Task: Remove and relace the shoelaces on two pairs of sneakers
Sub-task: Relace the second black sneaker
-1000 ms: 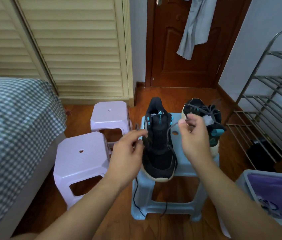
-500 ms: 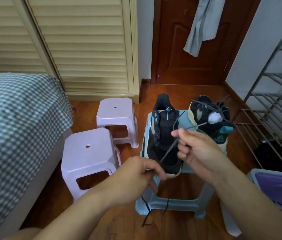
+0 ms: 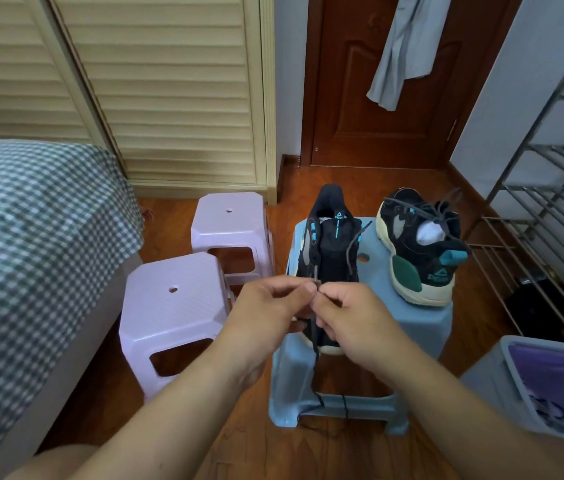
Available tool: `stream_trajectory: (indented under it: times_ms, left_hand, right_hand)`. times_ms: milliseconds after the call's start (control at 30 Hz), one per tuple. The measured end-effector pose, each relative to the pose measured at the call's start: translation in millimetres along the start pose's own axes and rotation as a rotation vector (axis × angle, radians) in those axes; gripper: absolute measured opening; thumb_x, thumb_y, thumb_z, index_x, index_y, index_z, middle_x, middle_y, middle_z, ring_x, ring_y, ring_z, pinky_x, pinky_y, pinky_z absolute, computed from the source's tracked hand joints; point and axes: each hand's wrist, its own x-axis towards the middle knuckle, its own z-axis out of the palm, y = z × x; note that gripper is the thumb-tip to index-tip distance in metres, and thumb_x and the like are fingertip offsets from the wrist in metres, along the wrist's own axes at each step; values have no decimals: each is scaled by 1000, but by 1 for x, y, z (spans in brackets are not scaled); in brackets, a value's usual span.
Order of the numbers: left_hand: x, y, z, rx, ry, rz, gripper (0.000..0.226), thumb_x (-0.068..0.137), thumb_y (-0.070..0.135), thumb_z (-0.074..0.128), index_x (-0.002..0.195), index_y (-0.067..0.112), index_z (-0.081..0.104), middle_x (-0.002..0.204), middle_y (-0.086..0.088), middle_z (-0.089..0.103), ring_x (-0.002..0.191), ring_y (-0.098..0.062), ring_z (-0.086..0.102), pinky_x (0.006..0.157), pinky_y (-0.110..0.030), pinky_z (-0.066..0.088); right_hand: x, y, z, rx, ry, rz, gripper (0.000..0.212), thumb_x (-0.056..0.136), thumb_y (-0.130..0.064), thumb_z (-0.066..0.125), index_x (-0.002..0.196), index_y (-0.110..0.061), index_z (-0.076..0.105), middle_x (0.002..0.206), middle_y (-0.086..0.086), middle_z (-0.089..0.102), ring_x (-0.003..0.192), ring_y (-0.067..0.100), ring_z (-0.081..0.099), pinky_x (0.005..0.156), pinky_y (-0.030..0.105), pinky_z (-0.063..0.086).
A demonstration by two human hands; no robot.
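One dark shoelace (image 3: pixel 315 336) runs through the centre of the frame, pinched where the two hands meet: the left hand (image 3: pixel 266 311) and the right hand (image 3: pixel 349 317) both have thumb and fingers curled onto it, knuckles almost touching. Below the hands it hangs down over the front of a blue stool (image 3: pixel 422 327), its ends trailing near the stool's lower rail.

Two sneakers show, both on the blue stool. The black sneaker (image 3: pixel 334 244) stands lengthwise, heel toward the top of the frame, its toe hidden behind the hands; a loose stretch of lace rises along its right eyelets. The second sneaker (image 3: pixel 422 258), black with a cream sole, sits to its right, still laced, with white stuffing in its opening.

Three stools in all: the blue one and two lilac stools (image 3: pixel 176 306) left of it.

At lower right, one grey bin (image 3: pixel 502 355) holds something purple. A metal rack (image 3: pixel 550 202) fills the right edge, a checked bed (image 3: pixel 31 237) the left.
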Motion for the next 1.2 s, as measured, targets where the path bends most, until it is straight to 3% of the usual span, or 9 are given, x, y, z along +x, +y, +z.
stream_trajectory:
  times_ms: [100, 167, 233, 300, 400, 467, 567, 767, 1200]
  left_hand:
    - [6, -2, 4, -80, 66, -30, 14, 97, 14, 66, 99, 11, 79, 94, -11, 77, 92, -26, 73, 81, -31, 59]
    - [13, -3, 5, -129, 101, -62, 13, 95, 8, 64, 97, 4, 76, 93, -18, 75, 86, -27, 71, 80, -34, 59]
    - [21, -5, 4, -153, 122, -111, 15, 97, 7, 58, 98, -2, 70, 86, -20, 71, 79, -26, 69, 74, -35, 59]
    - [27, -8, 3, -20, 83, -155, 19, 103, 12, 48, 97, 1, 62, 76, -14, 65, 66, -22, 64, 62, -32, 55]
    - [31, -15, 7, 218, 35, -158, 23, 109, 25, 42, 99, 8, 53, 71, -9, 57, 55, -18, 55, 51, -27, 50]
    - [36, -21, 11, 296, 82, -100, 21, 107, 26, 48, 97, 10, 55, 77, -7, 61, 59, -19, 60, 52, -29, 54]
    - [44, -31, 13, 462, 175, 20, 20, 102, 28, 57, 84, 19, 60, 84, -5, 67, 79, -24, 67, 68, -43, 60]
    - [54, -41, 20, 538, 229, 119, 18, 100, 30, 57, 82, 28, 59, 94, -4, 64, 85, -19, 64, 76, -39, 57]
    - [54, -44, 27, 605, 289, 150, 24, 103, 24, 53, 79, 25, 48, 84, 0, 57, 75, -15, 56, 59, -26, 40]
  right_hand:
    - [3, -1, 2, -68, 4, -20, 43, 102, -19, 54, 59, -18, 52, 40, -9, 44, 37, 5, 37, 46, 22, 27]
    - [3, -5, 1, -92, -78, -23, 38, 101, -20, 55, 64, -16, 56, 42, -10, 45, 38, 4, 38, 44, 17, 27]
    - [5, -7, -7, -132, -159, -27, 29, 100, -24, 58, 76, -10, 66, 52, -6, 52, 44, 3, 41, 48, 21, 33]
    - [16, 1, -20, -204, 1, -38, 25, 98, -27, 60, 86, -8, 72, 64, 2, 63, 55, 10, 52, 58, 30, 43]
    - [31, 13, -40, -260, 289, -21, 16, 96, -23, 62, 91, -21, 78, 63, -11, 65, 65, 7, 58, 65, 28, 43]
    - [37, 18, -42, -238, 293, -4, 19, 95, -19, 60, 94, -26, 78, 58, -17, 61, 63, 4, 57, 66, 25, 41]
    - [42, 24, -38, -242, 291, -22, 19, 96, -17, 59, 96, -26, 76, 64, -14, 61, 68, 8, 60, 67, 27, 44]
    - [43, 26, -32, -288, 260, -36, 18, 98, -18, 58, 102, -25, 73, 78, -11, 61, 69, 4, 55, 59, 21, 35]
    - [41, 28, -35, -269, 238, -7, 18, 97, -19, 58, 103, -28, 72, 71, -8, 58, 65, 5, 52, 56, 18, 33]
